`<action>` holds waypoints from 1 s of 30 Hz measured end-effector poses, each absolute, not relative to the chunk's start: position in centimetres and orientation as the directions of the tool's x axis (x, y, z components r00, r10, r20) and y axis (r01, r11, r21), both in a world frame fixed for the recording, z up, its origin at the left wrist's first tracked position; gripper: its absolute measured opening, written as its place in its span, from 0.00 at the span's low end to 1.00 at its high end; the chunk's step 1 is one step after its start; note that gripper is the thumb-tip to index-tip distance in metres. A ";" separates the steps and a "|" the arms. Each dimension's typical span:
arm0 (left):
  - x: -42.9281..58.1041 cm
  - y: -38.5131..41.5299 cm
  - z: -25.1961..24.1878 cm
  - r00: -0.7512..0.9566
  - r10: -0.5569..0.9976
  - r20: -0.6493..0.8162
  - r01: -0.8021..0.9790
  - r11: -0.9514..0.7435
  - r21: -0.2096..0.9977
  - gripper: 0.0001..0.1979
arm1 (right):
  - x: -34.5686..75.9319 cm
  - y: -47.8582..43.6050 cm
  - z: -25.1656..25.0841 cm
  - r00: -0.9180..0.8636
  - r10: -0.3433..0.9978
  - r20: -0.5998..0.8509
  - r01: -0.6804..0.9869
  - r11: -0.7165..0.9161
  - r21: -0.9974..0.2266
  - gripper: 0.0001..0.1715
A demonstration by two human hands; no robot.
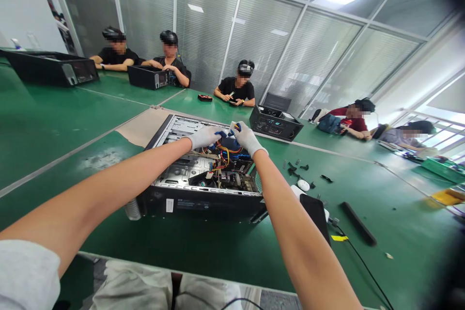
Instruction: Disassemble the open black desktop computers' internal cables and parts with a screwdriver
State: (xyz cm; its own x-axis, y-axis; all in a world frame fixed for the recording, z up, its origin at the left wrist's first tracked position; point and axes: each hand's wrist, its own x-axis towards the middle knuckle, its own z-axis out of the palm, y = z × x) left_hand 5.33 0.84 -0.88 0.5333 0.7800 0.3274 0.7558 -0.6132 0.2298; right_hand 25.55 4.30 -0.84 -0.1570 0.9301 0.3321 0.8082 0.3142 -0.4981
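Note:
An open desktop computer case (203,206) lies on its side on the green table, its metal frame and inner parts facing up. Both my hands wear white gloves with blue fingertips. My left hand (207,136) is over the far part of the case, fingers closed near the cables. My right hand (244,136) pinches something small just right of it; a bit of yellow shows at its fingertips, too small to name. Below the hands run yellow, red and black wires (227,157), with a white connector (209,174) among them. A dark blue rounded part (229,144) sits under my fingers.
Right of the case are small black parts (293,169), a white round object (303,185), a phone (315,215), a black strip (358,223) and a cable (366,269). Another case (276,123) stands beyond. Several people sit around the table.

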 end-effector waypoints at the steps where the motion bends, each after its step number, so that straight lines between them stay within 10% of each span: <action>1: 5.3 0.8 -0.9 0.533 0.779 0.331 0.753 -0.615 0.234 0.19 | 25.5 4.2 -0.8 -0.157 0.931 0.329 0.808 0.312 -0.500 0.15; 22: 5.6 1.2 -2.1 0.518 0.807 0.285 0.793 -0.578 0.195 0.23 | 25.8 4.7 -1.3 -0.142 0.916 0.376 0.786 0.336 -0.520 0.18; 30: 7.0 0.8 -2.6 0.552 0.803 0.226 0.790 -0.590 0.166 0.25 | 26.3 6.7 -2.8 -0.270 0.867 0.418 0.854 0.416 -0.312 0.15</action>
State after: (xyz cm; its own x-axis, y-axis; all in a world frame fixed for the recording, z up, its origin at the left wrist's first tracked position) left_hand 7.05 0.78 -2.62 0.5519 0.8027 0.2259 0.7902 -0.5900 0.1659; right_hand 26.29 6.74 -2.78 -0.2701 0.8673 0.4181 0.8540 0.4163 -0.3120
